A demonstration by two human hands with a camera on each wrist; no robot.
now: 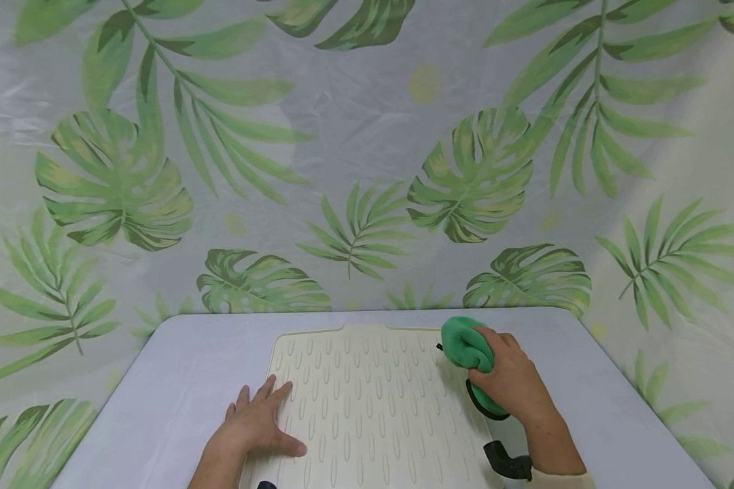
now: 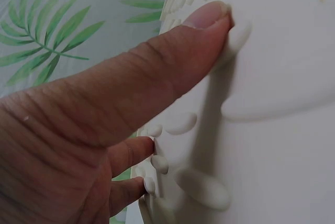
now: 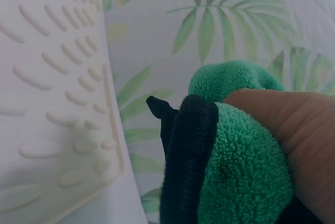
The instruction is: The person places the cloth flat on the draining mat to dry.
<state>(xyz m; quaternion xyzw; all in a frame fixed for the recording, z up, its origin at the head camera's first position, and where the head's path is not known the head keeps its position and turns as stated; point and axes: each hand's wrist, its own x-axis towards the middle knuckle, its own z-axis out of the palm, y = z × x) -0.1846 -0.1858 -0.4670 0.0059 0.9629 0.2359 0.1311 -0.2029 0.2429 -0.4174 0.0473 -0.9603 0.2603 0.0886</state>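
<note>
A cream silicone mat (image 1: 367, 401) with raised oval ribs lies in the middle of a pale table (image 1: 177, 380). My left hand (image 1: 259, 424) lies flat with straight fingers on the mat's left edge; in the left wrist view the thumb (image 2: 157, 62) presses on the ribbed mat (image 2: 272, 145). My right hand (image 1: 510, 380) grips a bunched green cloth (image 1: 467, 353) with a black hem at the mat's right edge. The right wrist view shows the green cloth (image 3: 241, 171), its black hem beside the mat (image 3: 47, 93), and a finger (image 3: 293, 114) curled over it.
A leaf-printed curtain (image 1: 355, 149) hangs behind and around the table. The table's far edge runs just behind the mat. A black wrist strap (image 1: 508, 465) shows on the right arm near the front edge.
</note>
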